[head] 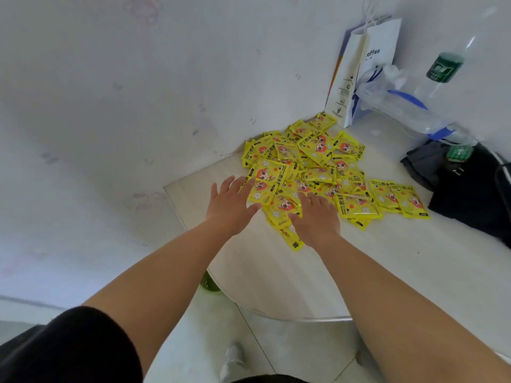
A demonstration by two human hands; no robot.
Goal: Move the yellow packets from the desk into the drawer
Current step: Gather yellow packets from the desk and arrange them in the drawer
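1. Shoe [232, 357] on the tiled floor, nearest.
2. Two bare forearms reach out over the white desk [276, 277].
3. Left hand [231, 207]: fingers straight and spread, grasping nothing, tips over the left edge of the packets [312, 161].
4. Right hand [318, 217]: palm down on the near side of the pile, fingers relaxed, gripping nothing.
5. Packets heaped on the desk toward the wall corner, a few loose at right.
6. Black bag [475, 194] right of the pile.
7. Paper bag [365, 67] and bottle [442, 67] farthest, by the wall.
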